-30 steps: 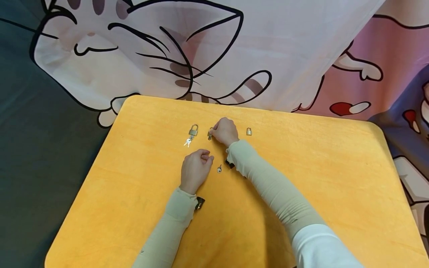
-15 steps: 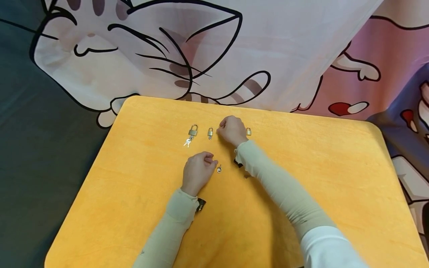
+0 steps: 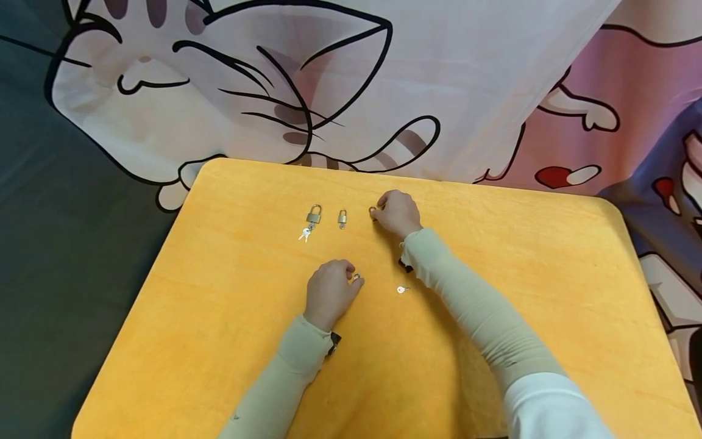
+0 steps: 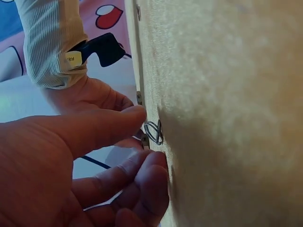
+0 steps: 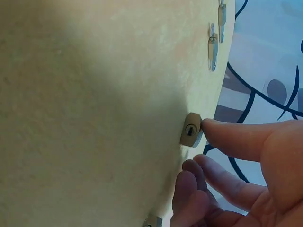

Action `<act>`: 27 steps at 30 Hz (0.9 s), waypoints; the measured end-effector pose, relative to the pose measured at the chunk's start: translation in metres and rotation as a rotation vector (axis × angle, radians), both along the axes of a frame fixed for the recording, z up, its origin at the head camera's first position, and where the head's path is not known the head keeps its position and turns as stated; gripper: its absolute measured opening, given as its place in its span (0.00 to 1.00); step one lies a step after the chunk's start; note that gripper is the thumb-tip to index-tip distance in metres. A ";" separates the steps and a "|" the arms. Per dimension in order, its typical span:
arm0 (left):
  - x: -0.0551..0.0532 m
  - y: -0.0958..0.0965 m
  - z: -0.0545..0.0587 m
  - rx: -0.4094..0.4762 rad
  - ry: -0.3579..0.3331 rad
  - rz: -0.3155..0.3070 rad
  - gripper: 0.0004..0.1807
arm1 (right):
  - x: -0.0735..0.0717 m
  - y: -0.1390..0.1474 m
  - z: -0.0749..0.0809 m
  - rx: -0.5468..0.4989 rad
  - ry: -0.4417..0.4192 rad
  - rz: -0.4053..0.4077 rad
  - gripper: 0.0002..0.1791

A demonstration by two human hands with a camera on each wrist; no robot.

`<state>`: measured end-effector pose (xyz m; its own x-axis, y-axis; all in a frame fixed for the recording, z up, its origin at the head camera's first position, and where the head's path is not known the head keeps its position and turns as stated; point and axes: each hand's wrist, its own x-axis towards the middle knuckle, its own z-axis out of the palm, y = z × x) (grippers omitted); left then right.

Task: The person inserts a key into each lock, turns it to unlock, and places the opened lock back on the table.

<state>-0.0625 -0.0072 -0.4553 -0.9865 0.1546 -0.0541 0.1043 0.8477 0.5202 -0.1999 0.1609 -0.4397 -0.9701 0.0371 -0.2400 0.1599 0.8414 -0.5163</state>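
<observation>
Padlock: small, brass-coloured body, lying on yellow tabletop. Keyhole end faces the near side, shackle points away; can't tell if latched. Metal ring: thin grey wire, overlapping loops, tilted up at the tabletop, nearer than the padlock, slightly left.

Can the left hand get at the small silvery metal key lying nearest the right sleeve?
Likely yes: the key lies uncovered, with only yellow tabletop showing between it and the left hand.
</observation>
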 end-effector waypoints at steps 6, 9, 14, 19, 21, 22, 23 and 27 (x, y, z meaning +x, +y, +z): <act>0.002 0.005 0.001 -0.088 0.038 0.001 0.09 | -0.002 0.001 -0.001 -0.010 -0.011 0.030 0.15; 0.001 0.007 0.001 -0.094 0.045 0.006 0.06 | -0.002 0.001 -0.001 -0.021 -0.009 0.044 0.13; 0.001 0.008 0.002 -0.075 0.039 0.008 0.04 | 0.002 0.001 -0.002 -0.048 0.000 0.057 0.12; 0.003 0.007 0.003 -0.030 0.038 -0.004 0.04 | 0.007 0.002 -0.003 -0.085 -0.010 0.052 0.10; 0.003 0.006 0.003 -0.015 0.040 -0.009 0.07 | 0.009 0.003 -0.004 -0.106 -0.013 0.048 0.09; 0.003 0.005 0.003 -0.008 0.037 -0.011 0.08 | 0.010 0.003 -0.004 -0.118 -0.013 0.047 0.09; 0.002 0.005 0.003 -0.001 0.034 -0.013 0.09 | 0.011 0.004 -0.004 -0.131 -0.011 0.045 0.09; 0.000 0.003 0.006 0.042 0.022 -0.015 0.10 | 0.016 0.006 -0.003 -0.185 -0.008 0.045 0.09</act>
<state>-0.0627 -0.0043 -0.4497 -0.9849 0.1715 -0.0253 0.1291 0.8231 0.5531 -0.1843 0.1671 -0.4424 -0.9677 -0.0516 -0.2467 0.1294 0.7383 -0.6620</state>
